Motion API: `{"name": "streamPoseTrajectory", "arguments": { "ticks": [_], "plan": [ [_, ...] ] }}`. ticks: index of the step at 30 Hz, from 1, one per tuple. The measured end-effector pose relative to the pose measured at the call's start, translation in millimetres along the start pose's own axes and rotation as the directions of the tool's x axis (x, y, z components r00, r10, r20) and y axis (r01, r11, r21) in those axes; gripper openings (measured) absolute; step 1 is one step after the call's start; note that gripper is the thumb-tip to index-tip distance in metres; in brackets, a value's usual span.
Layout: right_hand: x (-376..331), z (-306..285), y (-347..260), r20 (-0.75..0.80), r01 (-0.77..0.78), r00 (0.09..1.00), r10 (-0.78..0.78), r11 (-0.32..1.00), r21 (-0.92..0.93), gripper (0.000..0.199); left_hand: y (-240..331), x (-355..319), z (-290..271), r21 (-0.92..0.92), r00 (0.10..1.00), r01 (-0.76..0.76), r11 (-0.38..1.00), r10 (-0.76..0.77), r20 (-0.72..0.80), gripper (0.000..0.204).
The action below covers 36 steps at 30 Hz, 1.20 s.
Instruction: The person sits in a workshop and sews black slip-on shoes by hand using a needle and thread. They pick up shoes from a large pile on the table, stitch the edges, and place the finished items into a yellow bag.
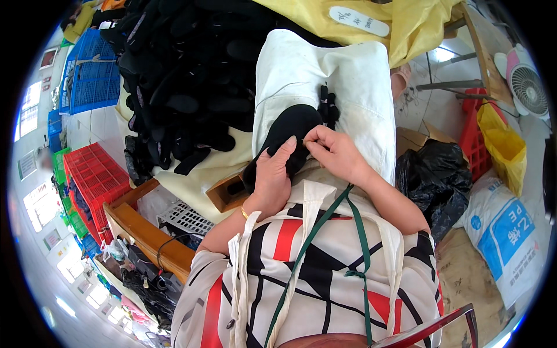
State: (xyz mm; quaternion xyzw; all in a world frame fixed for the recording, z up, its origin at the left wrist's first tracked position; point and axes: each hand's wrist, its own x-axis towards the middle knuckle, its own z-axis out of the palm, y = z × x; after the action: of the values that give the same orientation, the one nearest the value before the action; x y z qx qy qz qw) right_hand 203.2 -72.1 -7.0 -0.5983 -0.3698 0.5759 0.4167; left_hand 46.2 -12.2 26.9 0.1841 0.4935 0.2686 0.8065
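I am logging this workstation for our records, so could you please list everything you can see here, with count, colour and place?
black shoe piece: one, black, on the lap, held by both hands
white apron: one, white, over the lap
pile of black pieces: many, black, upper left of the lap
yellow sheet: one, yellow, top
white insole: one, white, on the yellow sheet
blue crate: one, blue, upper left
red crate: one, red, left
black bag: one, black, right
yellow bag: one, yellow, far right
fan: one, pink and white, upper right
printed sack: one, white and blue, lower right
left hand: gripping the shoe piece
right hand: pinching at its edge
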Motion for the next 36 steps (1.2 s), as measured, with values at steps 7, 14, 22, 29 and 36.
{"name": "streamPoseTrajectory", "arguments": {
  "ticks": [7,14,22,29,36],
  "plan": [
    [-3.5,1.5,6.0,0.001,0.059,0.998,-0.059,0.998,-0.033,0.007,0.6,3.8,-4.6,0.015,1.000,0.005,1.000,-0.005,0.011,0.027],
    [-2.7,5.1,10.4,-0.030,0.100,0.994,-0.102,0.993,-0.063,0.007,-2.1,10.1,-9.5,0.027,0.998,0.019,0.999,-0.017,-0.056,0.024],
    [0.6,15.1,6.0,-0.107,0.195,0.969,-0.224,0.953,-0.231,0.007,2.8,8.2,-8.1,0.007,0.997,0.057,0.998,-0.057,-0.054,0.025],
    [9.6,14.3,-28.2,-0.050,0.095,0.993,-0.106,0.978,-0.183,0.010,-3.3,0.6,-9.4,0.072,0.998,0.014,0.997,-0.018,0.054,0.026],
    [-10.3,-1.1,-55.0,-0.088,0.329,0.885,-0.457,0.748,-0.577,0.010,-4.9,-4.3,-8.3,0.340,0.963,-0.225,0.913,0.155,0.220,0.012]
  ]
}}
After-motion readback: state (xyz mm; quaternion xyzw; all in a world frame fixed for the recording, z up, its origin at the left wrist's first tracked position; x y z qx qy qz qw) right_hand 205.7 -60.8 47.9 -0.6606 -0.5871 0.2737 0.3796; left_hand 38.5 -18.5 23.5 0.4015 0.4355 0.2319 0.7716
